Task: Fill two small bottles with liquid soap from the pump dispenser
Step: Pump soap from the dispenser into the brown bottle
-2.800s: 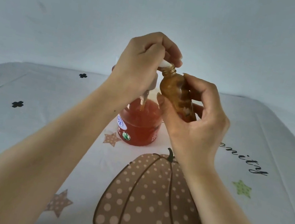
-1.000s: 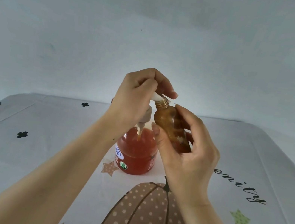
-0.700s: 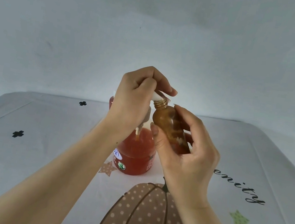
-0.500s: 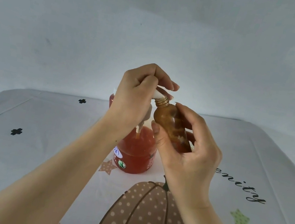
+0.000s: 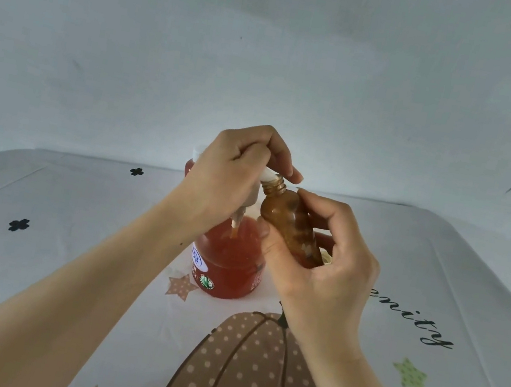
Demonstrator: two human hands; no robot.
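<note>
A pump dispenser (image 5: 227,267) with red-orange liquid soap stands on the table at centre. My left hand (image 5: 234,169) grips its white pump head from above, fingers curled over the nozzle. My right hand (image 5: 321,259) holds a small amber bottle (image 5: 289,223) tilted to the left, its threaded open neck right at the nozzle tip. The bottle looks partly filled with soap. A second red-topped container is mostly hidden behind my left hand.
The white tablecloth (image 5: 70,229) carries a dotted brown pumpkin print (image 5: 249,373) near me, small stars, black clovers and script lettering at the right. A plain pale wall rises behind the table's far edge.
The camera tilted up since the oldest frame, so the hands sit lower in view. Both hands keep their hold; the pump head bobs slightly at the bottle's neck.
</note>
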